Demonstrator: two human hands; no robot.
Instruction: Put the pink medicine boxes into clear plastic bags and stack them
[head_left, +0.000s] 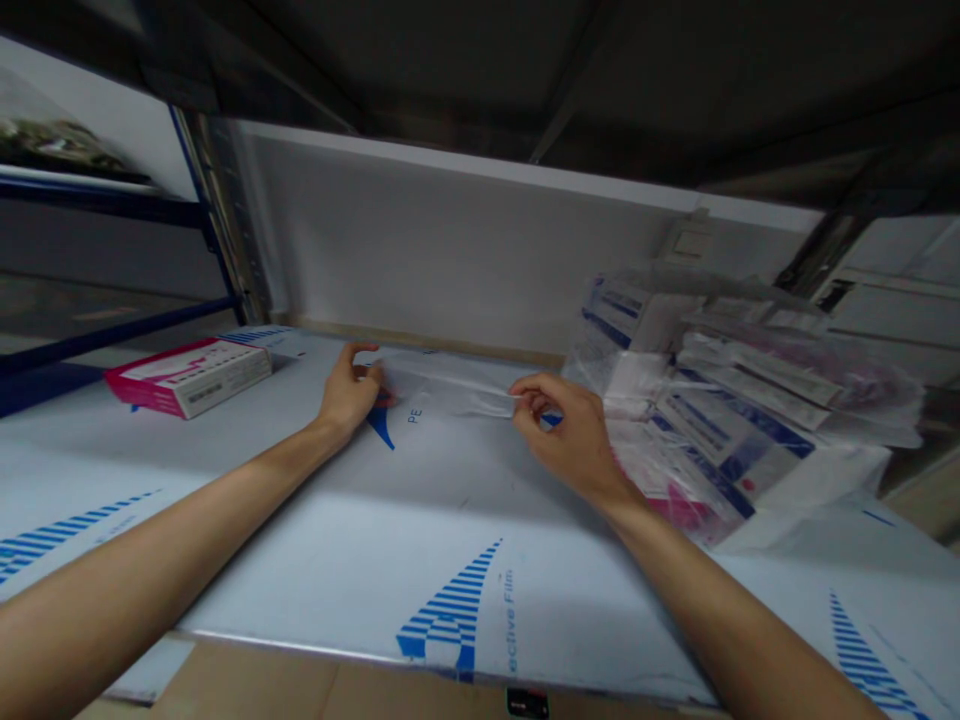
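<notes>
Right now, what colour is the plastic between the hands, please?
The plastic looks clear, as the head view shows.

A pale shelf [465,530] printed with blue striped marks runs back towards a plain whitish wall [450,240], beneath the dark underside of an upper shelf [465,70]. Blue metal framing [105,204] stands at left; a small plate [690,243] sits on the wall at right. The light is dim.

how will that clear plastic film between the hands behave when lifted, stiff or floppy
The clear plastic film is probably floppy: it looks thin and wrinkled near the right hand. It's likely very light, being so see-through. Its pale sheen suggests it may be slippery.
</notes>
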